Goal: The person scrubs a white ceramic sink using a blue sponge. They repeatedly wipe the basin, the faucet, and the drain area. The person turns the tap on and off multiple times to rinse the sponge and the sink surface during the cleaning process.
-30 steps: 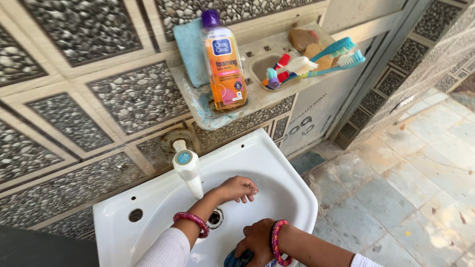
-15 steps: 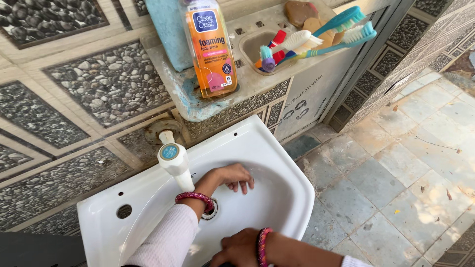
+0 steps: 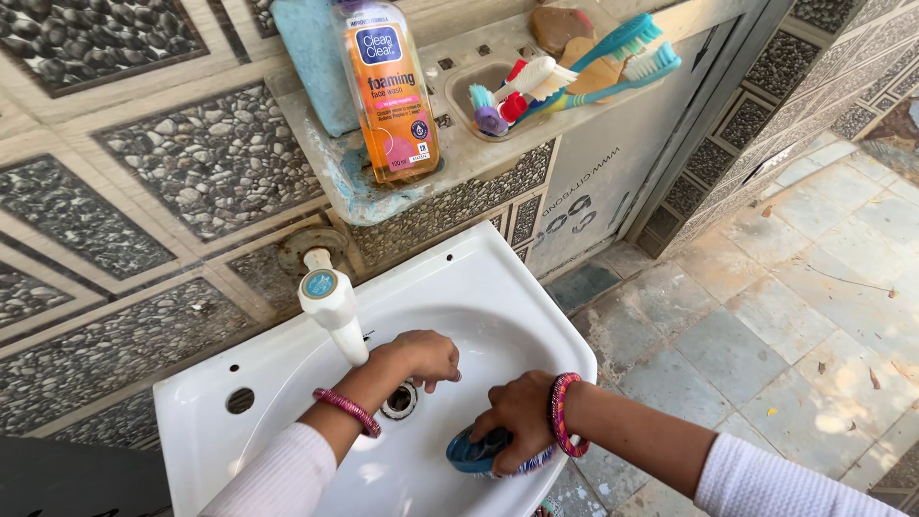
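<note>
I look down into a white wall-mounted sink (image 3: 498, 278). My right hand (image 3: 517, 412) grips a blue scrub brush (image 3: 474, 452) pressed against the inside of the basin near its front right. My left hand (image 3: 416, 354) rests with fingers curled on the basin floor, just beside the drain (image 3: 397, 402) and under the white tap (image 3: 330, 302). It holds nothing that I can see. Both wrists wear pink bangles, and both arms have white sleeves.
Above the sink a ledge (image 3: 450, 168) carries an orange face-wash bottle (image 3: 388, 91), a blue sponge (image 3: 302, 57), several toothbrushes (image 3: 574, 77) in a recess and soap pieces (image 3: 560, 24). Pebble-pattern tiles cover the wall. A stone tile floor (image 3: 766, 316) lies to the right.
My right hand has come up from the bottom edge into the basin with the blue brush now visible. My left hand has drawn back toward the drain and curled its fingers.
</note>
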